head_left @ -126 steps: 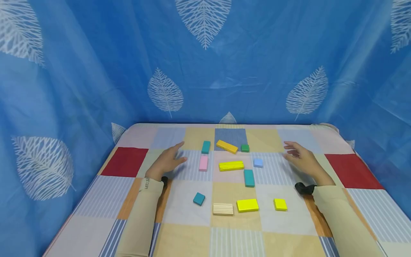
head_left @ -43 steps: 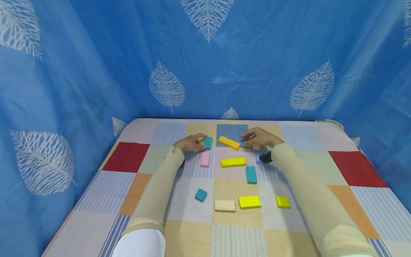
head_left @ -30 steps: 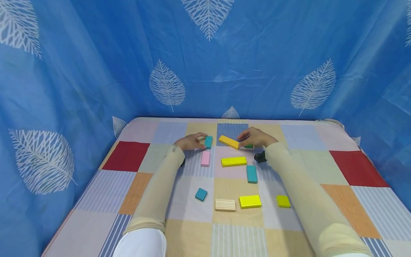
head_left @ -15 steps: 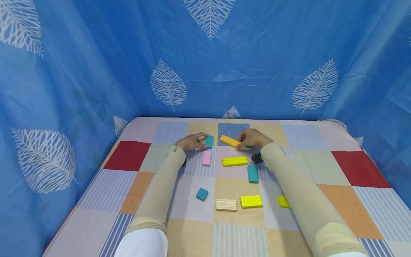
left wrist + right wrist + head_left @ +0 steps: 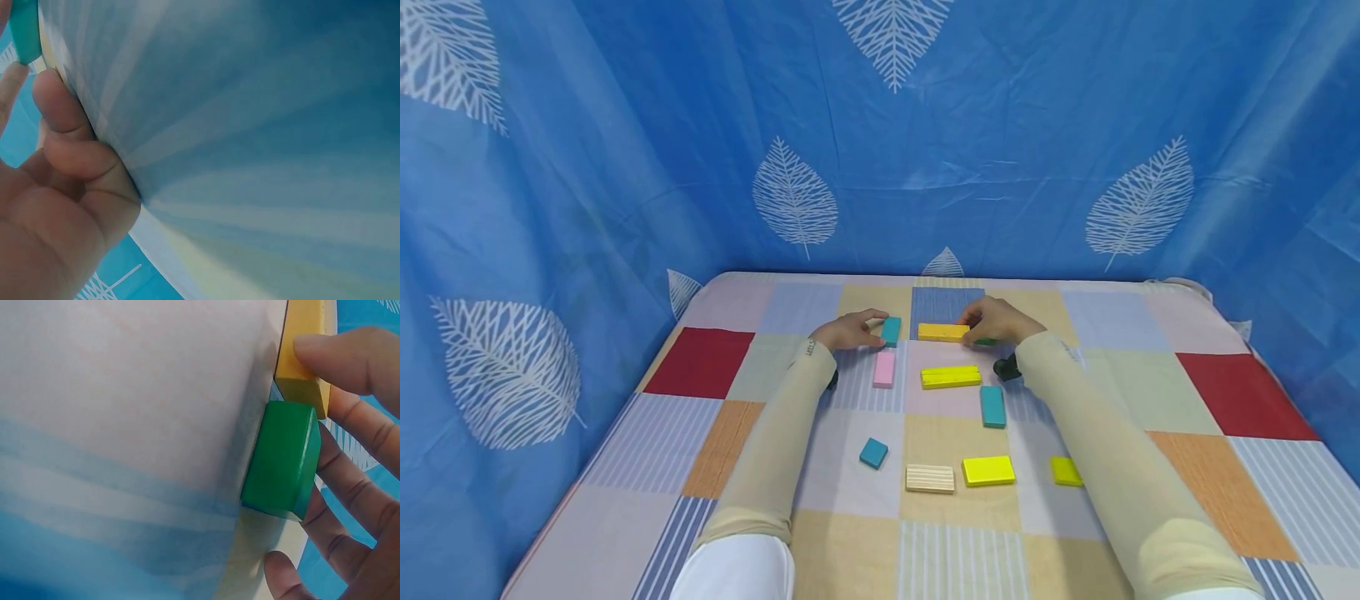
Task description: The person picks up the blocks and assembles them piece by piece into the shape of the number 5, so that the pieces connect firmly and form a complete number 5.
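Observation:
In the head view my right hand (image 5: pixel 1000 321) holds the end of an orange-yellow block (image 5: pixel 942 332), which lies level across the cloth at the back. The right wrist view shows the thumb on the near face of this block (image 5: pixel 302 356) and a finger behind it. A small green block (image 5: pixel 281 459) sits against its end, beside the other fingers. My left hand (image 5: pixel 850 331) has thumb and index finger at two ends of a teal block (image 5: pixel 891 332). In the left wrist view that teal block (image 5: pixel 25 31) shows only at the top corner, between fingertips, with the other fingers curled.
Nearer me lie a pink block (image 5: pixel 884 369), a long yellow block (image 5: pixel 951 377), a second teal block (image 5: pixel 992 407), a small blue-teal block (image 5: pixel 873 453), a ridged wood block (image 5: pixel 930 479) and a yellow block (image 5: pixel 988 472). The right sleeve partly covers a yellow square block (image 5: pixel 1066 471).
Both hands came in from the sides to the back blocks. The right hand moved from the green block to the orange-yellow one and turned it from slanted to level. The left hand stays by the teal block.

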Motion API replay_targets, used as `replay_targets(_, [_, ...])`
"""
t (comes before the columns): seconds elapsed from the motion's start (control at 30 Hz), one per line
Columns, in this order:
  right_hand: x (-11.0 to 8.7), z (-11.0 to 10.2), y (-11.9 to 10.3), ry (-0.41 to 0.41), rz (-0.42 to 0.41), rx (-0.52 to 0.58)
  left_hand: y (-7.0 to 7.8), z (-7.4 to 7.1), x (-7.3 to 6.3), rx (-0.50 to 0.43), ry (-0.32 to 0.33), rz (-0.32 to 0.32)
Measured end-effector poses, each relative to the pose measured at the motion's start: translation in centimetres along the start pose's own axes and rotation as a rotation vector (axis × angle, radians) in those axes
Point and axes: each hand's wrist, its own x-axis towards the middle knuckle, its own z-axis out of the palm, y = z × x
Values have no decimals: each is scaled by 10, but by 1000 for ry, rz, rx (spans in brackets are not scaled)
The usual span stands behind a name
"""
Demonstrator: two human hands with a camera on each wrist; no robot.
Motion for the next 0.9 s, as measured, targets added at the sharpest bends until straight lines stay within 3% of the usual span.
replay_targets(0.43, [-4,1,2,3,-12,41,-3,0,-2,-40,6,47])
replay_targets(0.7, [-5,1,5,-2,-17,50,-4,-2,4,-52,7,7])
replay_targets(0.9, [-5,-2,11,22,2,52,-2,-6,6,-27,-13,15])
